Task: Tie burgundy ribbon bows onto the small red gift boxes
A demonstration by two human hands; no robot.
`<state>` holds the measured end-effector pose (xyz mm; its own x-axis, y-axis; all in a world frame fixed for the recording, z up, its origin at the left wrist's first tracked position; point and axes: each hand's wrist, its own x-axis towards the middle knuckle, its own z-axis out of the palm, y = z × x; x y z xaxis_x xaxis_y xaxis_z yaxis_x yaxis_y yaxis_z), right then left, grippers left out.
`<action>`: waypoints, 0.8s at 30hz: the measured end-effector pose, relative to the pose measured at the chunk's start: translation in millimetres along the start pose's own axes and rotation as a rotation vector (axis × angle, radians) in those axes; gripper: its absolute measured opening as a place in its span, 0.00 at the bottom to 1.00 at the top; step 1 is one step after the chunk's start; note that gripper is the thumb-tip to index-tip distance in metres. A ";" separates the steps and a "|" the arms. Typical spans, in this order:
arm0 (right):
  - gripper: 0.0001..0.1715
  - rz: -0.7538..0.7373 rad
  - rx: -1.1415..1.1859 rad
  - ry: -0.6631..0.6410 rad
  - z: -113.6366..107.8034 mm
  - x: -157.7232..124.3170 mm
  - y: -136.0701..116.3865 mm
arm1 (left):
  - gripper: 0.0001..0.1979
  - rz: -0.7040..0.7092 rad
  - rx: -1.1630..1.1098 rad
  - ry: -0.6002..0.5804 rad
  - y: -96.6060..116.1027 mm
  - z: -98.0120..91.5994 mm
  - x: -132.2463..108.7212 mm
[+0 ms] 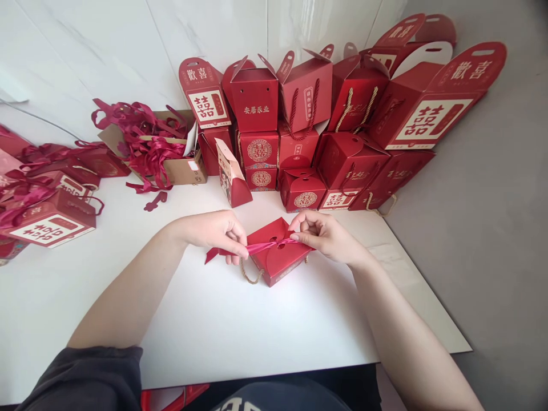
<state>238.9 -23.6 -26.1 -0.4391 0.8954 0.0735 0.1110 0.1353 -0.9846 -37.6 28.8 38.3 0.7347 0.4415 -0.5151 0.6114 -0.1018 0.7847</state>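
A red gift box with a folded top lies on the white table in front of me. A red ribbon runs across its top, through the holes near the middle. My left hand pinches the ribbon on the left of the box, and a loose tail hangs out beyond it. On the right, my right hand pinches the ribbon close above the box top. The ribbon is stretched between the two hands. A gold cord handle sticks out at the box's left side.
Stacked red gift boxes stand along the back wall and toward the right. An open cardboard box full of ribbons is at the back left. More boxes with ribbons sit at the far left. A grey wall borders the table's right.
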 end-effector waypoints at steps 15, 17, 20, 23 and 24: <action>0.14 0.069 0.073 -0.046 0.9 3.3 1.9 | 0.09 0.587 -0.186 0.235 -14.6 24.7 46.3; 0.15 0.072 0.075 -0.053 -0.2 3.9 3.1 | 0.09 0.526 -0.179 0.346 -13.8 28.6 47.8; 0.17 0.081 0.087 -0.061 -1.8 3.8 4.5 | 0.10 0.477 -0.149 0.439 -12.0 31.5 48.7; 0.18 0.115 0.095 -0.056 -4.7 2.7 2.8 | 0.09 0.464 -0.135 0.454 -12.0 32.1 50.6; 0.19 0.137 0.091 -0.059 -6.2 2.2 1.5 | 0.10 0.455 -0.140 0.444 -12.3 32.0 51.1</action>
<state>243.7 -18.9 -26.4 -0.4777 0.8758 -0.0695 0.0934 -0.0280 -0.9952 1.9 24.2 -8.6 0.7015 0.7111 0.0476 0.2013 -0.2618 0.9439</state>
